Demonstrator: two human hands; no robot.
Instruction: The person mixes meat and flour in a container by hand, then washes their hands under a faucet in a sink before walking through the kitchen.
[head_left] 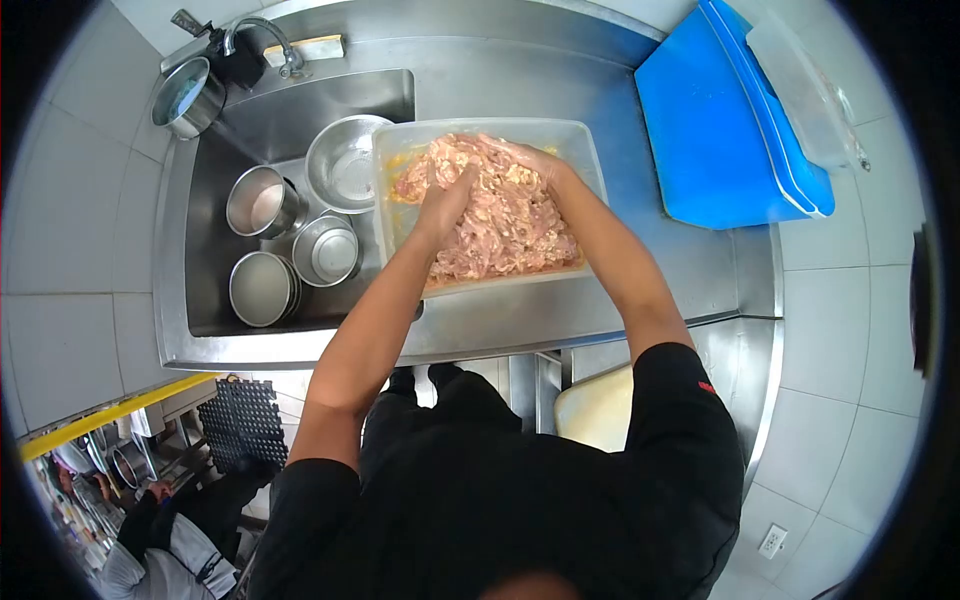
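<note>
A translucent plastic tub (590,145) holds a heap of pale pink raw meat (515,225) in pieces, coated with yellowish bits and some orange liquid. My left hand (447,205) reaches into the left part of the heap, thumb and fingers sunk in the meat and closed around some of it. At the back of the tub, my right hand (535,163) curls over the meat and grips it, its fingertips partly covered. Both hands are bare.
Left of the tub, a steel sink (205,300) holds a wide metal bowl (345,160) and several metal pots. A faucet (290,60) rises behind it. A blue bin (715,130) stands on the counter's right. Another person (180,550) is at lower left.
</note>
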